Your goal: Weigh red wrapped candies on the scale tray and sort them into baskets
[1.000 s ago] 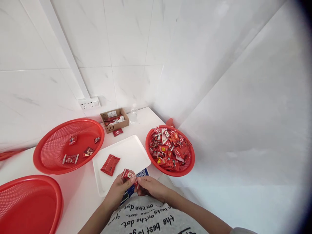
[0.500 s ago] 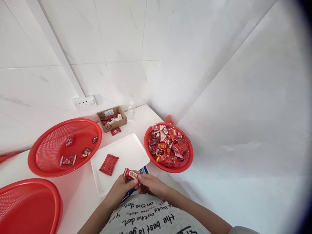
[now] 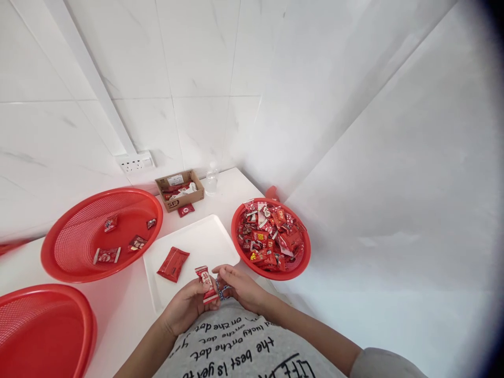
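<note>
Pinched in my left hand point(image 3: 189, 303) is a small red-and-cream wrapped candy point(image 3: 205, 283), held upright in front of the shirt. My right hand point(image 3: 242, 289) is just right of it, fingers apart and holding nothing; part of the fingers is hidden. Between the hands a bit of a blue-and-white printed thing point(image 3: 223, 290) shows, mostly covered. Beyond my hands lies a white tray point(image 3: 208, 231) with a larger plain red packet point(image 3: 173, 264) on it.
On the right a red basket point(image 3: 289, 275) is full of red candies. Another red basket point(image 3: 59, 268) at left holds several packets; a third point(image 3: 43, 336) is nearer. A small cardboard box point(image 3: 185, 199) with packets, a red packet point(image 3: 186, 210) and a clear bottle point(image 3: 211, 181) stand behind.
Both hands were on the candy; my right hand has let go and opened beside it. The candy has turned from lying sideways to upright in my left hand.
</note>
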